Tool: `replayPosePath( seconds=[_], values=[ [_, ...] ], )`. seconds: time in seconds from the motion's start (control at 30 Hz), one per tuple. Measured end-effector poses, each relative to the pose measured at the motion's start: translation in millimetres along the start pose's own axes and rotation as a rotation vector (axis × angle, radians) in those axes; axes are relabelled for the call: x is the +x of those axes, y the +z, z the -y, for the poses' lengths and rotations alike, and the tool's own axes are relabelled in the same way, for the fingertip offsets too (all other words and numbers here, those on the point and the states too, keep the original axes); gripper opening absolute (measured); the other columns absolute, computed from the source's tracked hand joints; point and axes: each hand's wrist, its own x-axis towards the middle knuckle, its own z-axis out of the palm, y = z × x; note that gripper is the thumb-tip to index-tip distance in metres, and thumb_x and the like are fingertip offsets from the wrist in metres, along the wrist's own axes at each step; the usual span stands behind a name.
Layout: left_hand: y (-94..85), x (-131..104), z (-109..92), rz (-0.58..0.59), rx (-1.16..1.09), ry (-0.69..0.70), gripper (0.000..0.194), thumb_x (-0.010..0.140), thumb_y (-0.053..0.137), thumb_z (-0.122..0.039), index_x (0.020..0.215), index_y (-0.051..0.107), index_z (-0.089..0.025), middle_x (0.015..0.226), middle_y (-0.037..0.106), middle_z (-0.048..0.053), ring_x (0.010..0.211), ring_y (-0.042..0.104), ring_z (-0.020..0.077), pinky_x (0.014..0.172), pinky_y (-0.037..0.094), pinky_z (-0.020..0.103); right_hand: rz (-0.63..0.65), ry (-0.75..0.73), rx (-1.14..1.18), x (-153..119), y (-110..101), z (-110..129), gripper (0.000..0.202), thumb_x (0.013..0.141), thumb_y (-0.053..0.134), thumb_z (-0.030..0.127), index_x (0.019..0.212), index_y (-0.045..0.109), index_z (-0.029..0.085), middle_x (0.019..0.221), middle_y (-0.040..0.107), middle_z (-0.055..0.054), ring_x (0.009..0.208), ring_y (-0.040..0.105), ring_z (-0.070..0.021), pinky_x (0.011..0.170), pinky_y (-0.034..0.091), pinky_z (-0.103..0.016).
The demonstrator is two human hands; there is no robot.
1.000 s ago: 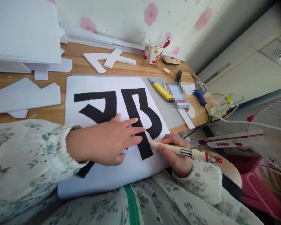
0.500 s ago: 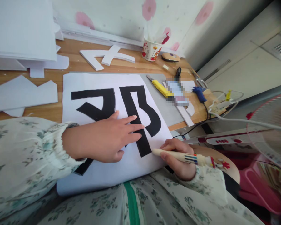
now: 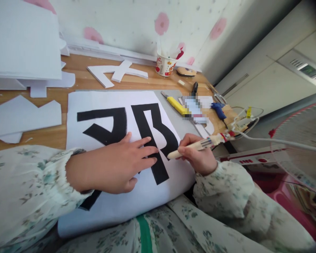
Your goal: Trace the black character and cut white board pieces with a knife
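Floral pale sleeves (image 3: 23,175), ruffled elastic cuffs (image 3: 70,172), green stripe (image 3: 144,232) down front

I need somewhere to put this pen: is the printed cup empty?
Not empty: the printed cup has a red item and others sticking up past its rim.

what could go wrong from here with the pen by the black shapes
The left hand lies spread over the black shapes; if it slides, they or the white sheet might shift under the pen.
The sheet's near side bends down past the desk, so it may give if pressed there.
The yellow cutter has its blade out, and the right hand could brush it.
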Motion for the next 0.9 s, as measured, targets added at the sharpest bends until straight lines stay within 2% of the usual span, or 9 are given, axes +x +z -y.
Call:
replayPosePath(
  seconds=[0.13, 0.23, 0.47, 0.6, 0.77, 0.9],
  values=[
    [-2.5, -0.8, -0.8, 0.026, 0.015, 0.004, 0.056, 0.081, 0.062, -0.023, 0.136, 0.06, -0.025, 0.155, 0.053, 0.005, 0.148, 0.037, 0.038, 0.113, 0.035, 0.059, 0.027, -0.073, -0.114, 36.0, 10.8, 8.8, 0.031, 0.069, 0.074, 0.039, 0.056, 0.052, 0.022, 0.048, 0.051, 0.005, 0.046, 0.043, -0.01, 0.044, 0.032, -0.024],
    [-3.8, -2.3, -0.9, 0.041, 0.001, 0.002, 0.052, 0.085, 0.063, -0.029, 0.137, 0.06, -0.026, 0.157, 0.05, 0.002, 0.149, 0.035, 0.0386, 0.114, 0.034, 0.059, 0.027, -0.105, -0.124, 47.6, 18.3, 5.3, 0.029, 0.067, 0.07, 0.035, 0.053, 0.049, 0.022, 0.05, 0.047, 0.005, 0.049, 0.041, -0.0102, 0.045, 0.03, -0.024],
    [-6.9, -1.4, -2.6, 0.03, -0.008, -0.002, 0.051, 0.085, 0.064, -0.031, 0.136, 0.06, -0.028, 0.158, 0.049, -0.001, 0.149, 0.036, 0.037, 0.112, 0.038, 0.059, 0.079, -0.143, -0.132, 50.4, 22.8, -0.3, 0.029, 0.071, 0.069, 0.036, 0.056, 0.048, 0.023, 0.051, 0.046, 0.005, 0.049, 0.04, -0.0105, 0.045, 0.03, -0.025],
    [-7.2, -1.2, -2.8, 0.018, -0.005, 0.001, 0.049, 0.086, 0.064, -0.033, 0.135, 0.061, -0.029, 0.157, 0.051, -0.001, 0.147, 0.039, 0.0365, 0.11, 0.04, 0.057, 0.062, -0.153, -0.154, 53.6, 23.9, -0.1, 0.03, 0.072, 0.071, 0.036, 0.056, 0.049, 0.022, 0.051, 0.045, 0.006, 0.049, 0.04, -0.0102, 0.046, 0.031, -0.024],
    [-3.4, -4.7, -1.7, -0.02, -0.009, 0.001, 0.048, 0.086, 0.065, -0.036, 0.134, 0.061, -0.032, 0.157, 0.05, -0.002, 0.149, 0.036, 0.0353, 0.111, 0.038, 0.055, 0.083, -0.136, -0.143, 57.0, 23.3, 0.2, 0.03, 0.071, 0.071, 0.036, 0.057, 0.049, 0.023, 0.051, 0.045, 0.005, 0.049, 0.04, -0.0105, 0.045, 0.031, -0.024],
    [-2.2, -4.0, -2.0, -0.015, -0.004, 0.002, 0.046, 0.086, 0.065, -0.037, 0.132, 0.061, -0.03, 0.158, 0.049, -0.002, 0.147, 0.038, 0.0358, 0.112, 0.036, 0.057, 0.112, -0.125, -0.142, 56.7, 22.5, -0.2, 0.031, 0.071, 0.071, 0.037, 0.057, 0.048, 0.023, 0.051, 0.045, 0.005, 0.05, 0.04, -0.0109, 0.045, 0.031, -0.025]
  ],
)
